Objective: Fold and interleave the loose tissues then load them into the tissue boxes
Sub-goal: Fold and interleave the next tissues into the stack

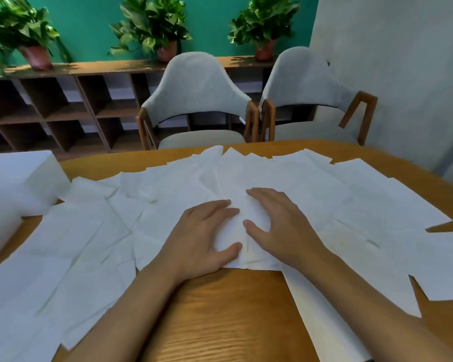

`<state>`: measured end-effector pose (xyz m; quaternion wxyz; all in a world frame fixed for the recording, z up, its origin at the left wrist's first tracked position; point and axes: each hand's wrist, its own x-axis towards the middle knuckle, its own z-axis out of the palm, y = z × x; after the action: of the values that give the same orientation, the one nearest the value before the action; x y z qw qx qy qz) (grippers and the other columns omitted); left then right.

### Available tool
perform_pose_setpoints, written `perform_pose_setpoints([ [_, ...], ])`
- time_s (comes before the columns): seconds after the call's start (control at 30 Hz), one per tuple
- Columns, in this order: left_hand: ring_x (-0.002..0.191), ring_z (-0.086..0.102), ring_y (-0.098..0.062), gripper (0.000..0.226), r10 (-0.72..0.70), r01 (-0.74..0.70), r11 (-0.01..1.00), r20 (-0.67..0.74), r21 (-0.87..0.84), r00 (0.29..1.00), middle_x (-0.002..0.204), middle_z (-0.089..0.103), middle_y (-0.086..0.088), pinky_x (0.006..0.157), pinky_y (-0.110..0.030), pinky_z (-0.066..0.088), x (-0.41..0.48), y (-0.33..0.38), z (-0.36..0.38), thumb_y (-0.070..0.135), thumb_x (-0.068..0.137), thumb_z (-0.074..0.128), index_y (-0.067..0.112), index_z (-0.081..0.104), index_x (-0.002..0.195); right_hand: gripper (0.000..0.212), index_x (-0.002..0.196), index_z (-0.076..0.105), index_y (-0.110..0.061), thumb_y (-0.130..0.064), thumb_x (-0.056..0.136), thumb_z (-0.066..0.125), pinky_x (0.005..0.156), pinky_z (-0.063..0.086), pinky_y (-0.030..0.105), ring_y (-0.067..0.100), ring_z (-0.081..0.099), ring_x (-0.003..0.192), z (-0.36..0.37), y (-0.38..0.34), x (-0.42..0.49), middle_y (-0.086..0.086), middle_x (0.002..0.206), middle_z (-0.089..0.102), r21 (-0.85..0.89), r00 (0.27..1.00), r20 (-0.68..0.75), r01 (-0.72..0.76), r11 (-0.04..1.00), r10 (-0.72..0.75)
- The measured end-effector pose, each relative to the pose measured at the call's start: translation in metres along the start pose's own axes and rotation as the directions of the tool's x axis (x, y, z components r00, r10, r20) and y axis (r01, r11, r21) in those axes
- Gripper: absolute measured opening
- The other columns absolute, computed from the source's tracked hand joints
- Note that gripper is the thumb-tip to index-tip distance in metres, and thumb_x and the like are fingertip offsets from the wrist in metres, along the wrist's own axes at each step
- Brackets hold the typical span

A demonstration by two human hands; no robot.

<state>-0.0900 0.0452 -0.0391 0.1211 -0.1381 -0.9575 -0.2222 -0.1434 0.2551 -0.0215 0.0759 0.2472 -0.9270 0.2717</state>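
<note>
Left fingers (pixel 216 209): straight, close together, lying flat on the folded tissue (pixel 237 232); thumb spread apart toward the near edge. Nothing is pinched.
Right fingers (pixel 263 195): straight, slightly apart, also flat on the same tissue; thumb points inward toward the left fingers.
Left hand (pixel 202 239): palm down, angled away and to the right, pressing.
Right hand (pixel 285 226): palm down, angled away and to the left, just beside the left hand but not touching it.
Forearms: 2, bare, converging from the near corners. The right one lies over a long sheet (pixel 324 307).
Folded tissue: 1 small piece between and under both hands, centre of the surface (pixel 220 309), lying on other sheets.
Loose tissues (pixel 377 199): white, flat, overlapping from left edge to right edge; too overlapped to count.
White blocks (pixel 21 176): 2, far left on the surface, one nearer than the other. Cannot tell whether they are boxes or stacked tissue.
Chairs (pixel 198 87): 2, grey, side by side beyond the far edge.
Potted plants (pixel 152 24): 3, in a row atop a low shelf unit (pixel 63 100).
Wall: green behind the plants, grey to the right.
</note>
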Motion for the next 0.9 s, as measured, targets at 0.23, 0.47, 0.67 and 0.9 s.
perform_pose_setpoints([
  [0.23,0.129,0.051,-0.002,0.050,0.022,-0.022,1.000,-0.063,-0.003,0.998,0.141,0.058,0.021,0.105,-0.030,0.041,-0.008,0.001,-0.004,0.056,0.091,0.054,0.034,0.064,0.135,0.053,0.127,0.070,-0.023,-0.053,0.084,0.064,0.098,0.047,0.032,0.017,0.060,0.121,0.020,0.006,0.008,-0.004,0.134,0.065,-0.123,0.987,-0.085,0.125,0.984,-0.136],
  [0.47,0.116,0.059,-0.004,0.032,-0.042,0.010,0.989,-0.211,-0.147,0.977,0.127,0.062,0.019,0.097,-0.027,0.046,-0.007,-0.008,0.000,0.032,0.097,0.059,0.030,0.065,0.128,0.020,0.105,0.079,-0.022,-0.033,0.089,0.075,0.089,0.055,0.038,0.016,0.063,0.114,0.021,0.012,0.015,-0.002,0.125,0.070,-0.162,0.941,-0.133,0.290,0.943,-0.312],
  [0.67,0.109,0.060,-0.008,0.026,-0.057,0.008,0.986,-0.293,-0.165,0.954,0.119,0.063,0.013,0.088,-0.037,0.056,-0.004,-0.011,0.003,0.024,0.096,0.062,0.024,0.070,0.120,0.011,0.100,0.074,-0.015,-0.022,0.091,0.073,0.082,0.056,0.035,0.014,0.060,0.106,0.020,0.004,0.016,-0.001,0.113,0.070,-0.170,0.907,-0.151,0.368,0.914,-0.393],
  [0.9,0.140,0.046,-0.012,0.030,0.009,-0.059,0.983,-0.274,-0.173,0.962,0.147,0.054,0.010,0.112,-0.042,0.041,-0.004,-0.007,-0.003,0.032,0.094,0.067,0.030,0.073,0.123,0.012,0.104,0.068,-0.024,-0.031,0.100,0.059,0.085,0.053,0.019,0.008,0.063,0.104,0.011,-0.019,-0.003,-0.018,0.101,0.068,0.449,0.988,-0.025,0.148,0.881,-0.153],
])
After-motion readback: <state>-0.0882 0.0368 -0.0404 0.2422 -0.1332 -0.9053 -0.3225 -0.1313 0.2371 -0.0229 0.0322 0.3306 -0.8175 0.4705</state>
